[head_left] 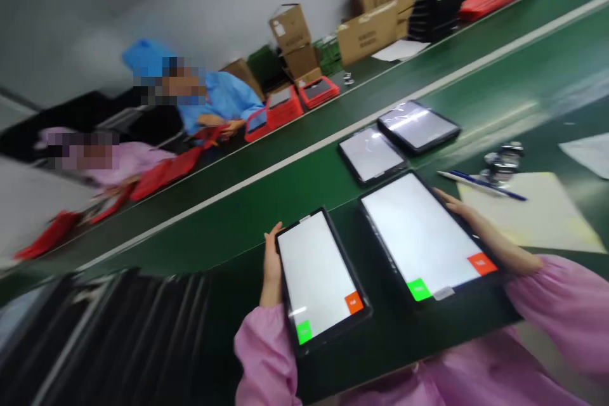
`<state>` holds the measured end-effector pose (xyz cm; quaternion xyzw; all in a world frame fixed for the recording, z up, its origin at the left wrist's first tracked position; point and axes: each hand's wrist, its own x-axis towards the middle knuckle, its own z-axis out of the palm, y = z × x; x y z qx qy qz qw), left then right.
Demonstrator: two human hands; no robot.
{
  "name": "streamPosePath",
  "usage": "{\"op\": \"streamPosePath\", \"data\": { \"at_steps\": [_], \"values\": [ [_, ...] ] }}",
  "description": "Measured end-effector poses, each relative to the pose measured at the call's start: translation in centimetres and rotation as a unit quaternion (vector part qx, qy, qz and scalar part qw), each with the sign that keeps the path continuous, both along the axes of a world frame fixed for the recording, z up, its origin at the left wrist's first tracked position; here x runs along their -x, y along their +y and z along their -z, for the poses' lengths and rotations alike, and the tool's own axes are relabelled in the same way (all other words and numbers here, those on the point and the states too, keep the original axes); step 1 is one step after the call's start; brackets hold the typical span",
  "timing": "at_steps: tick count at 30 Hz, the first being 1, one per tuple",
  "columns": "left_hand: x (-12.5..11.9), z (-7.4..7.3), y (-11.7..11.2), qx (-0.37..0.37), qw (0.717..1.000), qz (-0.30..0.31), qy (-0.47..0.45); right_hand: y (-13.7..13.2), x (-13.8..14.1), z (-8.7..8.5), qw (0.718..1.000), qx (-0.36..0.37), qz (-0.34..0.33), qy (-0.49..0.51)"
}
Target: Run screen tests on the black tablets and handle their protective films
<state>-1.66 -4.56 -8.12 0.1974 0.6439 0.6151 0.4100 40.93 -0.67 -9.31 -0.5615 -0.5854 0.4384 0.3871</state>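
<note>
My left hand grips the left edge of a tablet, the thumb side showing and the other fingers mostly hidden behind it. Its lit screen is white, with a green and an orange-red square in the lower corners. Beside it, a second tablet shows the same kind of white screen with green and red squares. My right hand holds that one by its right edge; part of the hand is hidden by the tablet. A small gap separates the two tablets.
Two more tablets lie beyond on the green bench. Pens, paper and shiny metal items are at right. Black trays stand at left. Two people work across the bench near red trays.
</note>
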Motion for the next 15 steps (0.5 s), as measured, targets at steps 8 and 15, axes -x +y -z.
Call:
{"op": "streamPosePath", "data": {
  "at_steps": [8, 15],
  "values": [
    [-1.8, -0.6, 1.1, 0.071, 0.995, 0.062, 0.029, 1.3, -9.5, -1.9, 0.916, -0.197, 0.184, -0.297],
    [-2.2, -0.5, 1.1, 0.081, 0.993, 0.072, 0.048, 3.5, -12.4, -0.2, 0.831, -0.223, 0.116, -0.497]
  ]
}}
